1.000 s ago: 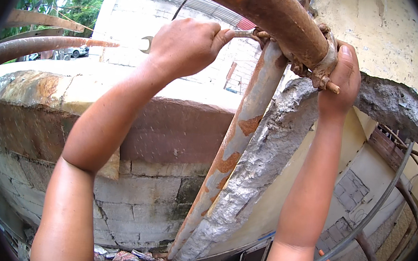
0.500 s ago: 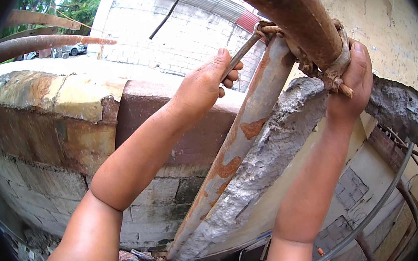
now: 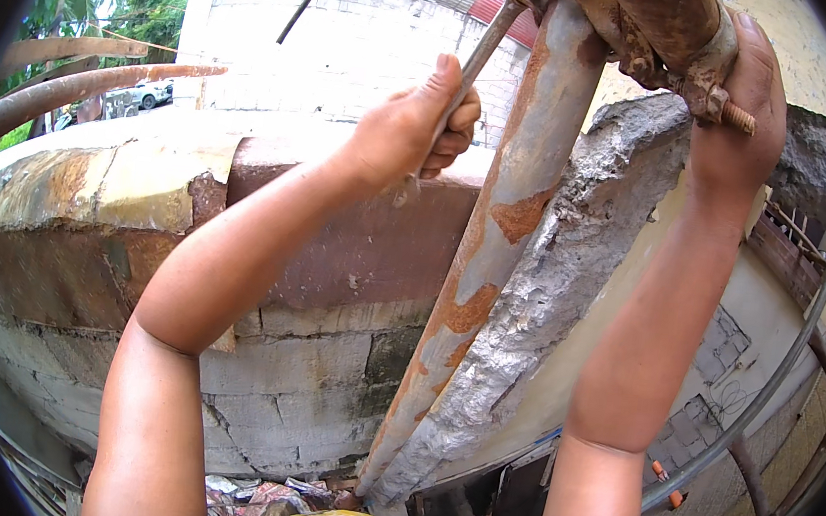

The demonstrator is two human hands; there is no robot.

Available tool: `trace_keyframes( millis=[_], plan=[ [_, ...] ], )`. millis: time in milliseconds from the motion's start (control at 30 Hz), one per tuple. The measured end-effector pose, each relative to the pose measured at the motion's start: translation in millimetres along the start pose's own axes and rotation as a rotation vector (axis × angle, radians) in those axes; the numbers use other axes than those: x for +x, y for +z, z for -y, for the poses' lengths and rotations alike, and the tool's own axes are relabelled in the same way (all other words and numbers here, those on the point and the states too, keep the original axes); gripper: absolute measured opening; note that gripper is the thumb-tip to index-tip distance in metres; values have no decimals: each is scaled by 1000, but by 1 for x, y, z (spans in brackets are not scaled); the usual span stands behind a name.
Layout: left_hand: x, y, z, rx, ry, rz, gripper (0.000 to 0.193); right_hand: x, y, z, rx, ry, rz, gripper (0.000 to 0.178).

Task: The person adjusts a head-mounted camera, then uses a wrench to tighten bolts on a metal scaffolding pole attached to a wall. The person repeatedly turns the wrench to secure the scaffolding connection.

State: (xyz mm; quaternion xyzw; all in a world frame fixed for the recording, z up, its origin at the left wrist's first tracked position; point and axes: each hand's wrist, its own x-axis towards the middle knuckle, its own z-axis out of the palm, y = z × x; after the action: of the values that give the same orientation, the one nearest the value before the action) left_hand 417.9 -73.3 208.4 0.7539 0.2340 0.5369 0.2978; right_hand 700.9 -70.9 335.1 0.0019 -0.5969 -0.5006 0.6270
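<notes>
My left hand [image 3: 414, 127] is closed around the handle of a metal wrench [image 3: 488, 44], thumb pointing up along it. The wrench slants up to the right, its head meeting a rusty scaffold clamp [image 3: 637, 53] at the top of the view. This clamp sits where a thick rusty pipe [image 3: 667, 14] crosses an upright, rust-patched pole [image 3: 503, 222]. On the clamp's right side my right hand [image 3: 753, 117] is wrapped around it and the pipe, with most fingers hidden behind. A threaded bolt [image 3: 738, 117] sticks out beside that wrist.
Broken concrete [image 3: 575, 229] runs down just right of the pole. A low block wall with a brown ledge [image 3: 355, 242] stretches across the left. Farther left, rusty curved pipes [image 3: 101, 89] jut in. A bent grey pipe [image 3: 768, 392] and debris lie lower right.
The view has tilted down, so clamp, pipe and both hands sit higher and the right hand farther right. My left hand keeps hold of the wrench, and a yellow patterned cloth now shows at the bottom.
</notes>
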Motion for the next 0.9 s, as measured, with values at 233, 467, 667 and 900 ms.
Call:
trace_keyframes(
  millis=[233,467,667,900],
  plan=[
    [46,73,40,-654,289,-158,79,-3,-4,9,-84,7,59,31],
    [87,93,95,-690,482,41,50,23,3,60,564,582,-3,41],
    [104,104,79,287,640,-433,30,19,-3,54,543,609,44,41],
    [131,112,61,-121,614,-388,22,22,1,61,394,410,27,43]
  ],
)
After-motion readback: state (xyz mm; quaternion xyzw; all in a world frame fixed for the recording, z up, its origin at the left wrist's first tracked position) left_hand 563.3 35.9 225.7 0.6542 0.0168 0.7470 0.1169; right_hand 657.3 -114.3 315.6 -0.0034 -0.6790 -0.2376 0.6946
